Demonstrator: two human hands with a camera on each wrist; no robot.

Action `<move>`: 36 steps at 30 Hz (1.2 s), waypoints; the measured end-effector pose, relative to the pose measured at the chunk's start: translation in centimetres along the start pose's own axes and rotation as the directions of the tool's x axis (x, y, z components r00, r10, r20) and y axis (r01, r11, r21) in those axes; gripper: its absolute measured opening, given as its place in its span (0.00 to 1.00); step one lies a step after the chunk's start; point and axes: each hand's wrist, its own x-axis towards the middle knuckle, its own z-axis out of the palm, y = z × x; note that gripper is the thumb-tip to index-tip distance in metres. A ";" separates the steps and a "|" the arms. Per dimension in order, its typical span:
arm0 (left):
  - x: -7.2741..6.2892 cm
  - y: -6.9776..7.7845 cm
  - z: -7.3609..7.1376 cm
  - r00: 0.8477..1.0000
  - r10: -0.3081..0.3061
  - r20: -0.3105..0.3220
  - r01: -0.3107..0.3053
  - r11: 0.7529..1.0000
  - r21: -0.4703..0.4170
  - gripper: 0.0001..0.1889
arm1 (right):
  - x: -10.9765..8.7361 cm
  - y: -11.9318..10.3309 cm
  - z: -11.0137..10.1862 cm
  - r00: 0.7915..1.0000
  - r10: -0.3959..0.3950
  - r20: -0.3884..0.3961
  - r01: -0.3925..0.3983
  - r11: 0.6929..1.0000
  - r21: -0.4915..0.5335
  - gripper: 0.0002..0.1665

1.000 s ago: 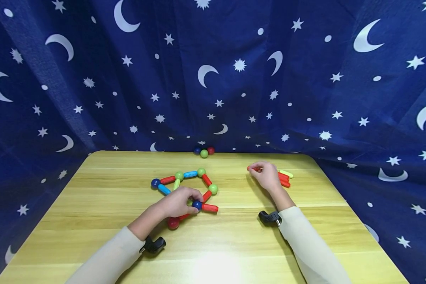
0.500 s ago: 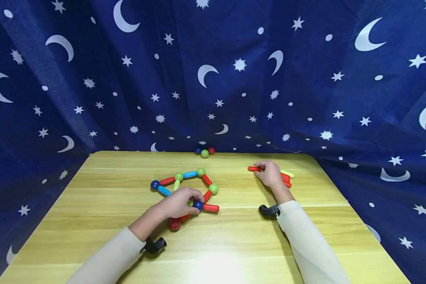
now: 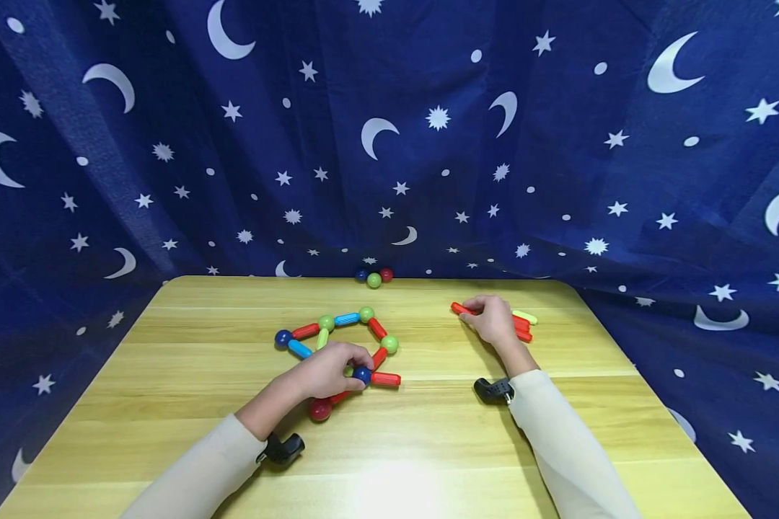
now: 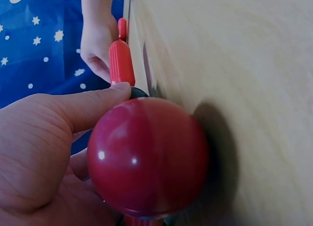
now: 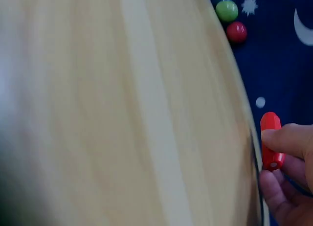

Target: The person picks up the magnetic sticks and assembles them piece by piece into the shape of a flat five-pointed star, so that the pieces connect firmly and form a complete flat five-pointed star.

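Observation:
My left hand (image 3: 327, 369) pinches a dark blue ball (image 3: 362, 375) at the near right of a flat figure of magnetic rods and balls. A loose-ended red rod (image 3: 386, 379) sticks out to the right from that ball. Nearest me in the figure is a red ball (image 3: 320, 410), which fills the middle of the left wrist view (image 4: 148, 157); the left palm lies behind it. At the right, my right hand (image 3: 490, 321) holds a red rod (image 3: 462, 309) between thumb and fingers, the thumb across its side in the right wrist view (image 5: 271, 150).
Beside the right hand lie several spare rods, red (image 3: 522, 330) and a yellow-green one (image 3: 525, 317). Blue, green and red balls (image 3: 374, 280) sit together at the table's far edge. A dark blue star-and-moon curtain (image 3: 389, 144) hangs behind the wooden table (image 3: 441, 432).
My right hand has shifted slightly to the right, and more of its red rod shows beyond the fingers, now a little tilted. The left hand stays on the blue ball.

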 end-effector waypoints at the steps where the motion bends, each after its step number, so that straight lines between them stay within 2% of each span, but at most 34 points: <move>1: 0.0 0.0 0.0 1.000 0.002 0.001 -0.002 1.000 0.001 0.11 | -0.2 -0.2 0.1 1.000 -0.002 0.005 0.002 1.000 0.015 0.15; 10: 0.0 0.2 -0.1 1.000 0.017 -0.002 -0.017 1.000 0.018 0.10 | -2.3 -3.2 1.1 0.988 0.003 0.153 -0.025 0.989 0.143 0.16; 16: 0.1 0.2 0.0 1.000 0.017 -0.005 -0.017 1.000 0.020 0.10 | -3.9 -5.1 2.1 0.976 -0.035 0.213 -0.010 0.978 0.208 0.13; 21: 0.1 0.1 0.0 1.000 0.019 -0.008 -0.019 0.999 0.026 0.10 | -5.3 -6.5 2.9 0.959 -0.096 0.267 0.020 0.961 0.276 0.12; 26: 0.1 0.1 0.0 1.000 0.020 -0.005 -0.019 0.999 0.032 0.10 | -6.3 -7.3 3.3 0.935 -0.116 0.335 -0.001 0.944 0.331 0.12; 36: 0.2 0.3 0.0 1.000 0.005 0.003 -0.005 1.000 0.030 0.10 | -7.2 -8.2 3.9 0.923 -0.099 0.372 -0.043 0.934 0.356 0.11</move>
